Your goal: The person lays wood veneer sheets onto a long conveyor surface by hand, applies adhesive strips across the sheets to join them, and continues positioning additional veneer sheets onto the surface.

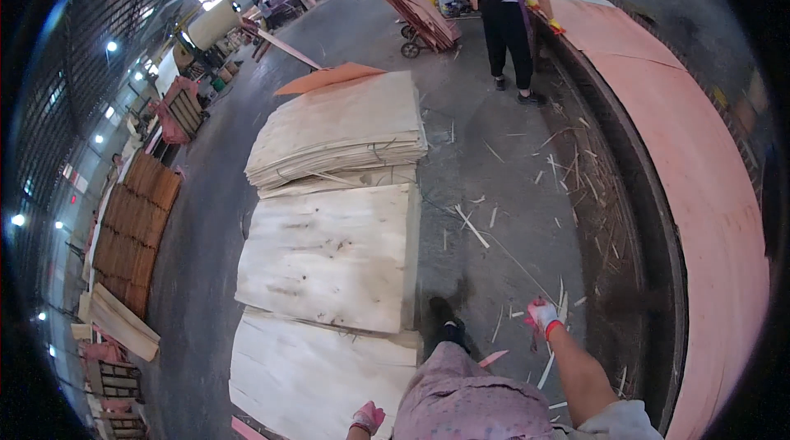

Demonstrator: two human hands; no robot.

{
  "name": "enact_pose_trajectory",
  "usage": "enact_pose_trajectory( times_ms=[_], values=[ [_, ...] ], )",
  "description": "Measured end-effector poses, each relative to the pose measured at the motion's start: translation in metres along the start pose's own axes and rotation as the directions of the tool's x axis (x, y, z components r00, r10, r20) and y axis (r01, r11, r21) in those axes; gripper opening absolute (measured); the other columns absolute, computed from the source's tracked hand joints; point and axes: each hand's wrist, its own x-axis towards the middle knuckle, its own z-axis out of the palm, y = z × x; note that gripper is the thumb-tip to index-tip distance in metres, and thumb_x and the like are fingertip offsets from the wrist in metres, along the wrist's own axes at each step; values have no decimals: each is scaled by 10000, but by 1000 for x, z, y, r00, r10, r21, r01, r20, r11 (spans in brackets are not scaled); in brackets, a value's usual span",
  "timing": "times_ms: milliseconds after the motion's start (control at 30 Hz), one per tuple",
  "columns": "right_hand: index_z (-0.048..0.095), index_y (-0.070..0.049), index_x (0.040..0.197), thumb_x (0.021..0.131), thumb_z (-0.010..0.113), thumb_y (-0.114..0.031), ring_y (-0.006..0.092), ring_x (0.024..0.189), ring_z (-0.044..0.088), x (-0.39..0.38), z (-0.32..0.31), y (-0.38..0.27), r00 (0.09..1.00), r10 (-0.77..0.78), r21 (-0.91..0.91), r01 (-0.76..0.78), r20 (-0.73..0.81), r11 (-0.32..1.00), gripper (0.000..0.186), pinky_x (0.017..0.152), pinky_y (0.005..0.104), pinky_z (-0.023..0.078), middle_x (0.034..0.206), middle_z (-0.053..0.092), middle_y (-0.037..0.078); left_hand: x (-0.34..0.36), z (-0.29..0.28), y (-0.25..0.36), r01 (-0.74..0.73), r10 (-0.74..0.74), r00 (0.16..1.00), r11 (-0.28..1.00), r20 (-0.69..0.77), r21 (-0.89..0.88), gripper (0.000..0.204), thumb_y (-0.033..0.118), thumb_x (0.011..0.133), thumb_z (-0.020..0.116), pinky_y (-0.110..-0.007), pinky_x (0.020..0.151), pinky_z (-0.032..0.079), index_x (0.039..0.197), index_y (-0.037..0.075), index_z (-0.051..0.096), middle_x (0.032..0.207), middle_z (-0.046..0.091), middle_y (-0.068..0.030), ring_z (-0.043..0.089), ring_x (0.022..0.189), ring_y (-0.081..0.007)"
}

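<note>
My right hand (543, 315), in a pink and white glove with a red cuff, is out over the floor between the veneer stacks and the long bench. Its fingers are curled; thin pale wood strips (563, 300) show right beside it, and whether it grips one is unclear. Low in the view, my left hand (368, 417), in a pink glove, is closed above the right edge of the nearest stack of pale veneer sheets (317, 378). The inside of that fist is hidden.
More veneer stacks (329, 255) extend ahead. Pink sheets (699, 218) cover the long bench on the right, where a co-worker (510, 16) in gloves leans over it. Wood scraps (473, 226) litter the floor. A wheeled cart (407, 4) of reddish sheets stands farther off; brown stacks (136, 226) stand left.
</note>
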Motion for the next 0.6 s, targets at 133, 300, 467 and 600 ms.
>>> enact_pose_trajectory(
  times_ms=[133, 300, 467, 600],
  values=[
    [473, -36, 1292, 838, 568, -190, 171, 732, 610, 65, 57, -76, 991, -128, 39, 129, -28, 991, 488, 604, 328, 506, 923, 629, 61, -9, 79, 128, -255, 198, 938, -160, 284, 954, 245, 288, 859, 544, -348, 720, 494, 914, 50, 519, 838, 614, -154, 605, 830, -286],
    [575, -32, 1176, 791, 635, -237, 153, 760, 600, 120, 116, -181, 987, -135, -115, 124, -86, 986, 440, 635, 304, 501, 939, 648, 51, 64, 143, 289, -321, 380, 922, 659, 67, 680, 254, 294, 895, 520, -312, 762, 501, 963, 50, 540, 971, 634, -138, 615, 918, -235],
    [561, -84, 947, 812, 614, -150, 120, 688, 553, 159, 162, -310, 977, -185, -12, 184, -111, 983, 160, 582, 302, 499, 826, 573, -13, 30, 280, 437, -333, 336, 941, 941, 42, -54, 345, 274, 894, 571, -308, 842, 505, 1143, 37, 540, 1151, 603, -164, 603, 1000, -236],
    [608, -40, 1081, 807, 641, -167, 111, 731, 585, 234, 219, -402, 979, -199, 151, 189, 53, 970, 304, 606, 279, 486, 921, 635, 18, 52, 332, 482, -289, 289, 957, 957, 8, 7, 408, 265, 885, 598, -314, 862, 504, 1209, 32, 513, 1129, 605, -168, 603, 984, -246]
  ],
)
